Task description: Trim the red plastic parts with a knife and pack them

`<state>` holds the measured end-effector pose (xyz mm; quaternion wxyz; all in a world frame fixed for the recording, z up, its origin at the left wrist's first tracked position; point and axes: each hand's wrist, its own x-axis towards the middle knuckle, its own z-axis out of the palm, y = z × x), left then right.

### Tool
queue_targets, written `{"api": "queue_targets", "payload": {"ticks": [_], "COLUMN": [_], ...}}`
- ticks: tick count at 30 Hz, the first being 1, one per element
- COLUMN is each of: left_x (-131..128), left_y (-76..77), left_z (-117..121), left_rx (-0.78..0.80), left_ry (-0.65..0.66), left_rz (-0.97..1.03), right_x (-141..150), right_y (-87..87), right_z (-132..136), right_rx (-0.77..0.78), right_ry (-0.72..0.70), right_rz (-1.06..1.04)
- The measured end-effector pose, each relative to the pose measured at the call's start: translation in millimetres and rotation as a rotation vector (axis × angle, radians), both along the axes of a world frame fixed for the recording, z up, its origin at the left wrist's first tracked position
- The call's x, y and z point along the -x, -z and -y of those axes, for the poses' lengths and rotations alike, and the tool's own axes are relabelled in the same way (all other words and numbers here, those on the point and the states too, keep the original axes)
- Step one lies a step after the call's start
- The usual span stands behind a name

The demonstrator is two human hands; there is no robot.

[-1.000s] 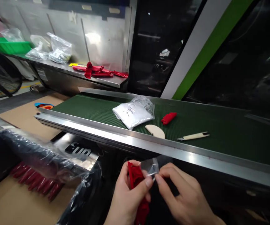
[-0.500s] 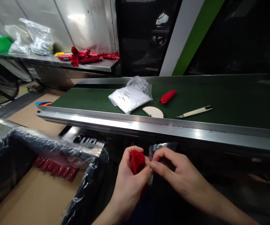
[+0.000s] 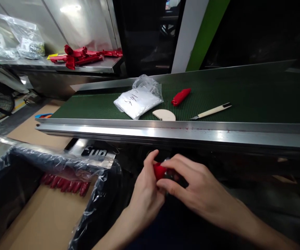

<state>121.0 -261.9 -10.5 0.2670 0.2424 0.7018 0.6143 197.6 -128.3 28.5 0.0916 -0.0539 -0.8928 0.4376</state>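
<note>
Below the conveyor edge, my left hand (image 3: 146, 187) is closed around a small red plastic part (image 3: 159, 171), most of which the fingers hide. My right hand (image 3: 191, 180) meets it from the right, thumb and forefinger closed about the near end of the same part. A little clear film shows by the right fingertips, too blurred to make out fully. On the green belt beyond lie another red plastic part (image 3: 181, 97), a craft knife (image 3: 211, 111) with a cream handle, and a pale half-round piece (image 3: 164, 115).
A clear bag of white material (image 3: 138, 102) with handwriting lies on the conveyor belt (image 3: 87, 106). At lower left stands a box lined with black plastic (image 3: 92, 205), holding a row of red parts (image 3: 65, 184). More red pieces (image 3: 80, 57) and clear bags (image 3: 31, 47) rest on a metal bench.
My right hand has closed in on the red part, which is turned and more covered now. The clear film behind the right fingers shows less. The view has shifted slightly.
</note>
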Motion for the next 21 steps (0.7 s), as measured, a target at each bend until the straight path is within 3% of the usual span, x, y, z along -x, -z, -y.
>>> {"api": "queue_targets", "payload": {"ticks": [3, 6, 9, 13, 21], "left_x": [1.3, 12.9, 27.9, 38.5, 28.0], "left_y": [16.5, 29.5, 34.0, 29.2, 10.0], "left_z": [3.5, 4.7, 4.8, 3.7, 6.0], "left_rx": [0.138, 0.212, 0.218, 0.170, 0.048], "left_ry": [0.074, -0.017, -0.070, -0.097, -0.072], "left_rz": [-0.272, -0.284, -0.161, 0.058, 0.135], "right_x": [-4.6, -21.4, -43.2, -60.4, -58.2], "right_y": [-4.8, -8.5, -11.9, -10.9, 11.1], "right_z": [-2.8, -9.6, -15.9, -15.1, -8.1], "right_rx": [0.099, 0.038, -0.170, -0.466, -0.555], "right_ry": [-0.046, 0.199, 0.352, 0.201, -0.103], "right_rz": [-0.046, -0.183, -0.312, -0.469, -0.472]}}
